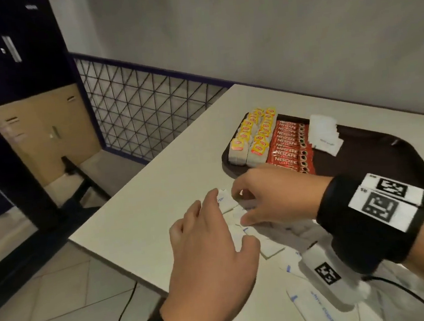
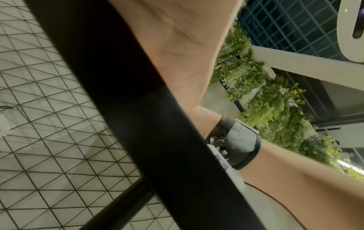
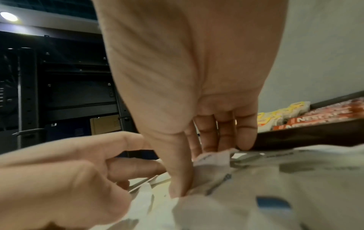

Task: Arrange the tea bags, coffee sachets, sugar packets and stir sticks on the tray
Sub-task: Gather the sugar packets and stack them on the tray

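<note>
A white table (image 1: 157, 191) stands by a grey wall and a wire fence (image 1: 143, 107). In the head view the dark tray (image 1: 360, 156) sits at the far right, holding tea bags (image 1: 252, 135), coffee sachets (image 1: 289, 145) and sugar packets (image 1: 323, 131); bare tray lies to their right. Loose packets (image 1: 226, 203) lie near the table's front edge. The left hand (image 1: 208, 241) rests flat, fingers spread, on them. The right hand (image 1: 271, 196) curls over them.

The left wrist view shows only forearm, strap and plants (image 2: 265, 99).

In the right wrist view the right fingers (image 3: 181, 171) pinch a packet (image 3: 214, 157); the rest is blurred.
</note>
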Action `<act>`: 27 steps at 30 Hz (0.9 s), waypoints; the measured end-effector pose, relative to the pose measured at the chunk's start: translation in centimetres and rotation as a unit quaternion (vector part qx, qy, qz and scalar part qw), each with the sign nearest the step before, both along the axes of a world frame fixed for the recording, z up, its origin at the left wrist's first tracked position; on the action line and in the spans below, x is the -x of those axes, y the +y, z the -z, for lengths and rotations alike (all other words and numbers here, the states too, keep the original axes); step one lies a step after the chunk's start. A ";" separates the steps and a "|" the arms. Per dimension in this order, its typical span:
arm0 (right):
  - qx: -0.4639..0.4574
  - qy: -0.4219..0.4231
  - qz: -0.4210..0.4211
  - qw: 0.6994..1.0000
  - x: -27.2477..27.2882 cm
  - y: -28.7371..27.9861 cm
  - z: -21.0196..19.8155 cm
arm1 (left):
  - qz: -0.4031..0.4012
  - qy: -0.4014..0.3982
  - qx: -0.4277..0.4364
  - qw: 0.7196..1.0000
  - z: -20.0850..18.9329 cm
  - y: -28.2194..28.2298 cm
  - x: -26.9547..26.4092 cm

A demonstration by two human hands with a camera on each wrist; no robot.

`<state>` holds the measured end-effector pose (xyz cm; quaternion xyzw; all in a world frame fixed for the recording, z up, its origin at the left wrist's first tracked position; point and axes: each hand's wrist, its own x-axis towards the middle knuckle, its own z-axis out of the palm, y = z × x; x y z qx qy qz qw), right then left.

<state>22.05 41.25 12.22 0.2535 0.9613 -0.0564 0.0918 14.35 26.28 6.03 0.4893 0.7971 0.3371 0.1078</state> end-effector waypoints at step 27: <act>0.438 0.613 0.379 0.537 -15.5 -12.6 5.5 | 0.091 0.235 -0.165 0.954 0.5 -0.2 -1.1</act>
